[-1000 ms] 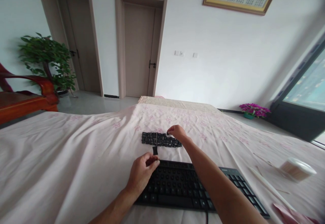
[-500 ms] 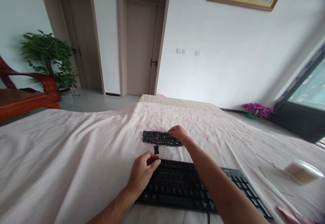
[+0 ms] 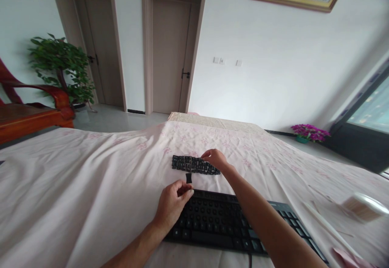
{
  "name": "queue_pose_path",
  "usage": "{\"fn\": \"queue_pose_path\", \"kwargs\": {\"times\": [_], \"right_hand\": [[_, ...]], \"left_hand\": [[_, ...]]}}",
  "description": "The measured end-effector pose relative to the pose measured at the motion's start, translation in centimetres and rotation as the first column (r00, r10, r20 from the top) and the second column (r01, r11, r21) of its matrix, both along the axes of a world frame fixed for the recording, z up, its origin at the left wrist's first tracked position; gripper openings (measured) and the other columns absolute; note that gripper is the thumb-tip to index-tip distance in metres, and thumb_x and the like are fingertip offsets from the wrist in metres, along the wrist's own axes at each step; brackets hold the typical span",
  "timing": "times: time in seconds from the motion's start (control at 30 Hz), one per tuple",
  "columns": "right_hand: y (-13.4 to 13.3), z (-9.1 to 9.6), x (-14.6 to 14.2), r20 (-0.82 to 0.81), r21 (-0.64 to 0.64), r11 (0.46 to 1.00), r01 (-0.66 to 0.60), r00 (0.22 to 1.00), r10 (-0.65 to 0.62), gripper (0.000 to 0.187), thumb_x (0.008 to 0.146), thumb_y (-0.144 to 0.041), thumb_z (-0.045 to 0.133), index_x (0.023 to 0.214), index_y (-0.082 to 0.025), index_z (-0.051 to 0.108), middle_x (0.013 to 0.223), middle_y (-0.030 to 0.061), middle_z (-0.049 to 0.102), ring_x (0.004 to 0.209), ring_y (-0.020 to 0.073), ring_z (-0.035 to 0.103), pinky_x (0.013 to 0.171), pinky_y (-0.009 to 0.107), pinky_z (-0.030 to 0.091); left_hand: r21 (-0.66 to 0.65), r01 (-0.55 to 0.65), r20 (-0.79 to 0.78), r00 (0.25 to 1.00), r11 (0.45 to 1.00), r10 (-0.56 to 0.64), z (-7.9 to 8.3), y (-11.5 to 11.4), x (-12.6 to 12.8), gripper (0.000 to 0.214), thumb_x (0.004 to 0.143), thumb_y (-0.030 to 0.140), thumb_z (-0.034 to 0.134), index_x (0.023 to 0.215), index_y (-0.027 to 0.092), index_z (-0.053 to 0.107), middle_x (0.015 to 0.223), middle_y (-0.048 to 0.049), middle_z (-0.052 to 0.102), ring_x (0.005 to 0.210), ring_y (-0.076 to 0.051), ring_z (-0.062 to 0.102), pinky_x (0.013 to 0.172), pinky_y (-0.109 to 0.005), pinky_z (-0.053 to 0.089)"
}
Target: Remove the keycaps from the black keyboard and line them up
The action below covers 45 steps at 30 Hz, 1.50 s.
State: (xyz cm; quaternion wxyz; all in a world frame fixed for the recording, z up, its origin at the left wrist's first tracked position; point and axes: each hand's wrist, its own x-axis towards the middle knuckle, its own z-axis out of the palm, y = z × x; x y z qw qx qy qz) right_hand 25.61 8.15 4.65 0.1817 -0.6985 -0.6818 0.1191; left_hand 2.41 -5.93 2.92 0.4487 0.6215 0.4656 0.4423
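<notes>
A black keyboard (image 3: 212, 219) lies on the cloth, with many keycaps off its main section and bare key sockets showing. My left hand (image 3: 174, 200) is closed at its far left corner, thumb and forefinger together; what they pinch is hidden. Beyond the keyboard, loose black keycaps (image 3: 179, 163) lie grouped in rows. My right hand (image 3: 215, 159) reaches over to their far row, fingertips pinched at a keycap. Just past my left fingertips lies a small black handle (image 3: 189, 177) with thin wires running over the keycaps, looking like a keycap puller.
A pale flowered cloth (image 3: 106, 187) covers the surface. At the right are a clear round container of thin sticks (image 3: 363, 207), several loose sticks and a pale rod (image 3: 331, 227). A cable (image 3: 250, 260) leaves the keyboard's near edge. A wooden chair (image 3: 36, 114) stands at left.
The view has shifted slightly. Both hands keep nearly the same places, the left at the keyboard corner and the right at the keycap rows.
</notes>
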Motion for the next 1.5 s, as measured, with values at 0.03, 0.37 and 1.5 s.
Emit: {"fn": "queue_pose_path", "kwargs": {"times": [0.03, 0.37, 1.5], "right_hand": [[-0.2, 0.2, -0.2, 0.017, 0.001, 1.0, -0.012, 1.0, 0.012, 0.016, 0.071, -0.029, 0.068, 0.085, -0.029, 0.076, 0.077, 0.0004, 0.071, 0.077, 0.0173, 0.063, 0.067, 0.024, 0.042], [-0.4, 0.5, -1.0, 0.142, 0.011, 0.998, -0.054, 0.989, 0.052, 0.017, 0.073, -0.027, 0.067, 0.086, -0.029, 0.077, 0.085, 0.0042, 0.072, 0.092, 0.021, 0.062, 0.075, 0.026, 0.042], [0.0, 0.9, -1.5, 0.373, 0.012, 0.98, -0.201, 0.91, 0.182, 0.017, 0.083, -0.02, 0.056, 0.088, -0.018, 0.073, 0.1, 0.0092, 0.066, 0.097, 0.0206, 0.058, 0.077, 0.025, 0.037]], "left_hand": [[0.002, 0.001, -0.001, 1.0, 1.0, -0.001, 0.0, 0.0, 0.0, 0.02, 0.074, 0.033, 0.061, 0.084, 0.017, 0.067, 0.088, -0.0067, 0.073, 0.082, -0.021, 0.068, 0.077, -0.026, 0.05], [0.002, 0.003, 0.008, 1.0, 1.0, -0.003, -0.4, 0.1, 0.0, 0.019, 0.075, 0.031, 0.06, 0.084, 0.017, 0.067, 0.089, -0.0066, 0.073, 0.082, -0.021, 0.067, 0.077, -0.027, 0.05], [0.006, 0.0, -0.027, 1.0, 1.0, 0.001, 0.1, 0.1, 0.0, 0.018, 0.075, 0.031, 0.06, 0.085, 0.018, 0.067, 0.088, -0.0044, 0.073, 0.081, -0.019, 0.067, 0.076, -0.024, 0.049]]}}
